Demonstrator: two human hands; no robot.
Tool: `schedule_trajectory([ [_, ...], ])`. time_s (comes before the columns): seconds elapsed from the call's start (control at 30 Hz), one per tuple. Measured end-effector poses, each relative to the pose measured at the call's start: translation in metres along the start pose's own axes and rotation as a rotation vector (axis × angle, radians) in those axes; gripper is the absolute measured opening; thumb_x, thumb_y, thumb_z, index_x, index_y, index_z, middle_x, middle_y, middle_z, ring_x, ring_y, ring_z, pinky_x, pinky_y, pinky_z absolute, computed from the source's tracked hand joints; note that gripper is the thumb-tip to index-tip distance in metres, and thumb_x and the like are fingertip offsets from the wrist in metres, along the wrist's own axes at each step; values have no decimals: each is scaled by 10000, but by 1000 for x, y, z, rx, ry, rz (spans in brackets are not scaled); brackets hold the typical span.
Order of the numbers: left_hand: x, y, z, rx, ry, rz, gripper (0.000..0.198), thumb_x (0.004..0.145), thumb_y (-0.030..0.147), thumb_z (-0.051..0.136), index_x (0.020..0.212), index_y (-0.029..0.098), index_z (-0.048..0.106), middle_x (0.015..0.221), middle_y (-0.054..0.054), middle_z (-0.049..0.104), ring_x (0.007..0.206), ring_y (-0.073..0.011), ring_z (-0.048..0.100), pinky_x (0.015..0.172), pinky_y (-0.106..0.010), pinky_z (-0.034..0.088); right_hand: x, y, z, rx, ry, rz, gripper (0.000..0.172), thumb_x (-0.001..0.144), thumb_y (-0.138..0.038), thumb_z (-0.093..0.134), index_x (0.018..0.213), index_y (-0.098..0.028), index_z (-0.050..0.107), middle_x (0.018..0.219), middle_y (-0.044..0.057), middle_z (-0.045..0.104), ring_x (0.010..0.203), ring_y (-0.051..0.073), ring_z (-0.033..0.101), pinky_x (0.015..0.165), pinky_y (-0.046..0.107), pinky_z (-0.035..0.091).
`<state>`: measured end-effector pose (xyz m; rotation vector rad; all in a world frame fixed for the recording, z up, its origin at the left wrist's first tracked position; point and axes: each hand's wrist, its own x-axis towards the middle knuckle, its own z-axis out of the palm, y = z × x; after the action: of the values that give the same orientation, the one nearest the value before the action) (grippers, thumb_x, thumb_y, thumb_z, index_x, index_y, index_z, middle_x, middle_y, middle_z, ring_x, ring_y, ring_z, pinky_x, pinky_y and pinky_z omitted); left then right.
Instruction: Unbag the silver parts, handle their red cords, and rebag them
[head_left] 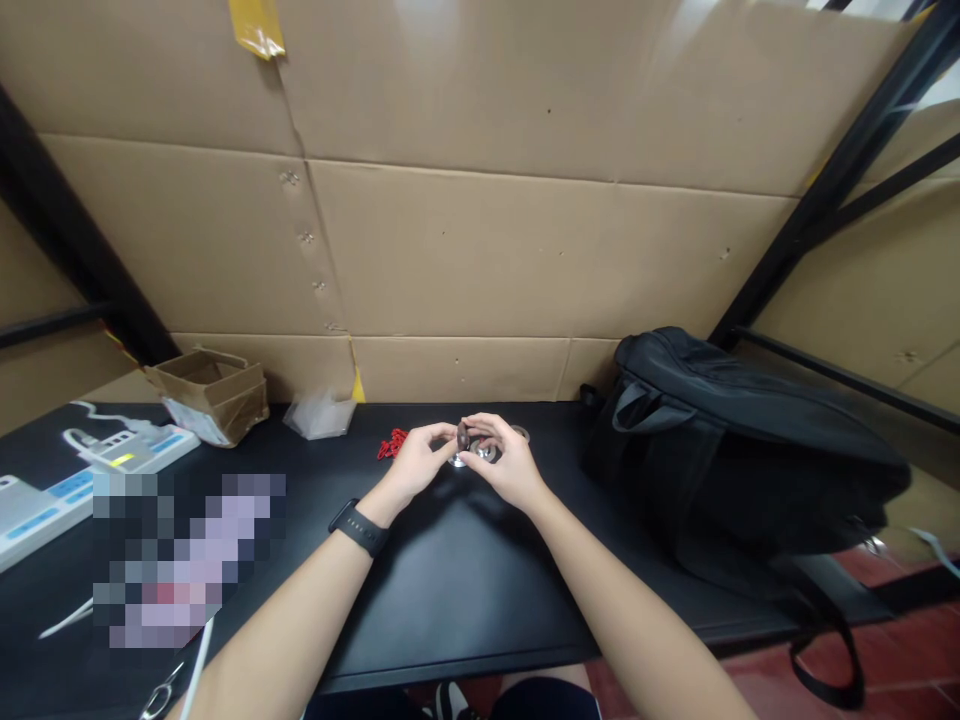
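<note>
Both my hands meet over the back middle of a black table (450, 590). My left hand (417, 462), with a black watch on its wrist, and my right hand (504, 462) pinch a small dark disc-like piece (463, 436) between their fingertips. Just under the fingers lie a few small shiny metal round parts (486, 453) on the table. A little heap of red pieces (391, 444) lies just left of my left hand.
A black backpack (735, 450) fills the table's right side. At the back left stand an open cardboard box (214, 392) and a clear plastic bag (321, 414). White power strips (82, 470) lie at far left. Cardboard sheets line the wall behind.
</note>
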<state>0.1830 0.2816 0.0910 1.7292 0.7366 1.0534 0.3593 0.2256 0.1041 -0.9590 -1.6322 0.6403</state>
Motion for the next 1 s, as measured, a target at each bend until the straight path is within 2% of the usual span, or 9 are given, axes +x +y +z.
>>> schedule_trajectory([
  [0.23,-1,2,5,141,79,42,237,865,369,648,919,152,725,943,-72,745,924,-222,664,887,-327,494,0,4,1,11,13,15,470,785,-285,773,1216,-243,589,1212,92,683,1104,229,672,885,365,566],
  [0.4,-1,3,4,178,109,69,196,850,341,667,903,164,732,952,-67,756,948,-230,674,920,-336,486,0,9,2,2,48,72,314,757,-381,805,981,-212,664,1176,99,715,988,243,709,861,394,584],
  [0.57,-1,4,3,59,42,14,289,864,417,673,960,155,747,975,-86,760,922,-221,681,888,-327,505,3,7,-4,2,10,45,178,912,-372,648,982,-218,701,1101,82,724,895,208,713,774,343,590],
  [0.67,-2,4,3,-6,-2,-36,344,839,459,702,973,147,751,1000,-100,759,918,-221,683,882,-325,508,4,4,-9,-116,-21,-35,128,932,-323,622,954,-227,703,1113,76,706,948,211,691,777,331,570],
  [1.0,-3,3,0,-9,-81,-87,357,842,476,696,967,145,745,953,-82,753,896,-209,671,866,-312,493,4,2,-11,-458,-60,-202,82,956,-209,561,950,-241,636,1215,87,605,1109,247,564,988,424,461],
])
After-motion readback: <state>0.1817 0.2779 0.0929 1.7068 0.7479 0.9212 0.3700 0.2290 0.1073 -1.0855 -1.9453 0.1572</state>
